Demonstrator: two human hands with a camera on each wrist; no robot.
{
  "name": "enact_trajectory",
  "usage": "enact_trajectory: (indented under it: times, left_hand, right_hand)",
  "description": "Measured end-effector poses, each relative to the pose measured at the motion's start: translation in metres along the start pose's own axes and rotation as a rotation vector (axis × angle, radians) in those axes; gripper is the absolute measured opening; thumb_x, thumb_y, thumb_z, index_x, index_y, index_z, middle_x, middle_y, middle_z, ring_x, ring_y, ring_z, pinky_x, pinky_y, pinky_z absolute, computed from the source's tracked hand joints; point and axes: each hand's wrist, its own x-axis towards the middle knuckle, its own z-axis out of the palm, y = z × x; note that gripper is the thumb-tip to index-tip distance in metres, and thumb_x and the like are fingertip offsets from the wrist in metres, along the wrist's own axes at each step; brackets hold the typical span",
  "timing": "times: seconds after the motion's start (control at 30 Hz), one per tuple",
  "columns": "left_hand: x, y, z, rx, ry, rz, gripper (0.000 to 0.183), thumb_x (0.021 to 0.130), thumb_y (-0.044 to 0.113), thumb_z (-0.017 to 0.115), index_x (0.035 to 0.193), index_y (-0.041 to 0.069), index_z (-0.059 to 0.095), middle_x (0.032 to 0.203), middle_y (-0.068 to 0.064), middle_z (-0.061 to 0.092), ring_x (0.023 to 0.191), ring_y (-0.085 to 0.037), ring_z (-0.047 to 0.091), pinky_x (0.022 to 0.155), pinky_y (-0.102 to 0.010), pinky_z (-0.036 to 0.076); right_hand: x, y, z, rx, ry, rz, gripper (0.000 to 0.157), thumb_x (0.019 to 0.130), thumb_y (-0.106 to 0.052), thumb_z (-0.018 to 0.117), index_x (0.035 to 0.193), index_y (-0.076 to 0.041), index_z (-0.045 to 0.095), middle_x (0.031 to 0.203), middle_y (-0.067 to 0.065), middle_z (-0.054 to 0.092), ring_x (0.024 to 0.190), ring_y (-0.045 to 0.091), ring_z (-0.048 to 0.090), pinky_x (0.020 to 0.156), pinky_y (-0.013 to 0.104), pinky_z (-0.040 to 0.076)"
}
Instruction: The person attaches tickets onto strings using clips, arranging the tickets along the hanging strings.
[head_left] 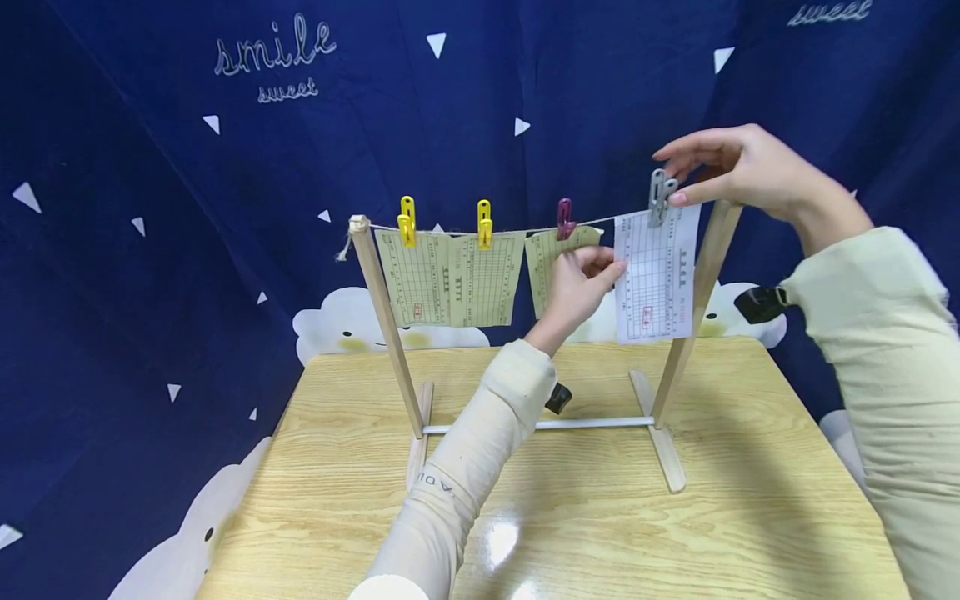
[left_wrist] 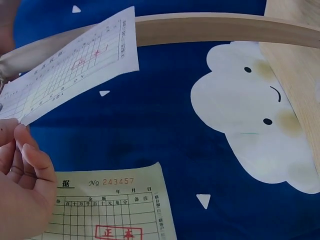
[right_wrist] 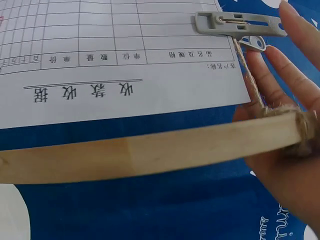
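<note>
A white receipt sheet (head_left: 655, 283) hangs at the right end of the string, with a grey clothespin (head_left: 659, 196) over its top edge. My right hand (head_left: 750, 175) holds the clothespin's handles between thumb and fingers. In the right wrist view, the grey clothespin (right_wrist: 240, 24) sits across the sheet's edge and the string. My left hand (head_left: 576, 287) pinches the sheet's left edge; in the left wrist view its fingertips (left_wrist: 21, 129) meet a corner of the white sheet (left_wrist: 85, 65). Behind that hand hangs a yellowish sheet (head_left: 543, 267) under a purple clothespin (head_left: 566, 218).
Two yellow clothespins (head_left: 407, 221) hold yellowish sheets (head_left: 480, 283) farther left. The string (head_left: 525, 231) runs between the wooden posts (head_left: 386, 325) of a stand on a wooden table (head_left: 337, 500). A dark blue curtain (head_left: 187, 250) hangs behind.
</note>
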Motion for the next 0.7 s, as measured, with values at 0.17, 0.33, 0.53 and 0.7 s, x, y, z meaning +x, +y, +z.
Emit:
enact_trajectory:
  times: [0.17,0.33,0.53,0.7]
  left_hand:
    - [0.000,-0.002,0.000,-0.013,0.001,-0.011,0.013,0.082,0.002,0.064,0.090,-0.008,0.065,0.073,-0.013,0.063,0.055,-0.002,0.050,0.054,-0.018,0.048]
    - [0.000,-0.004,-0.001,-0.014,0.004,-0.009,0.013,0.082,0.002,0.064,0.091,-0.008,0.064,0.076,-0.014,0.063,0.054,-0.002,0.049,0.054,-0.018,0.048]
    - [-0.002,-0.004,-0.003,0.007,0.016,0.032,0.012,0.082,0.000,0.063,0.092,-0.007,0.064,0.077,-0.013,0.062,0.053,-0.002,0.048,0.051,-0.016,0.044]
    - [-0.009,-0.009,-0.007,0.000,0.026,0.094,0.015,0.083,0.000,0.062,0.097,-0.006,0.063,0.078,-0.011,0.061,0.055,-0.002,0.047,0.050,-0.016,0.041]
  right_hand:
    - [-0.005,0.006,0.000,0.088,0.058,-0.044,0.047,0.076,0.005,0.068,0.119,-0.013,0.060,0.096,-0.009,0.063,0.091,0.010,0.053,0.074,0.015,0.035]
    - [-0.013,0.012,0.001,0.153,0.146,-0.070,0.044,0.076,0.007,0.067,0.116,-0.010,0.062,0.097,-0.006,0.063,0.092,0.012,0.052,0.076,0.015,0.035]
    - [-0.024,0.020,0.003,0.249,0.264,-0.068,0.043,0.076,0.008,0.066,0.116,-0.007,0.061,0.098,-0.004,0.062,0.093,0.012,0.050,0.075,0.014,0.036]
    - [-0.038,0.028,0.014,0.505,0.364,-0.140,0.044,0.072,0.017,0.064,0.113,0.001,0.061,0.098,0.005,0.063,0.087,0.014,0.054,0.074,0.015,0.043]
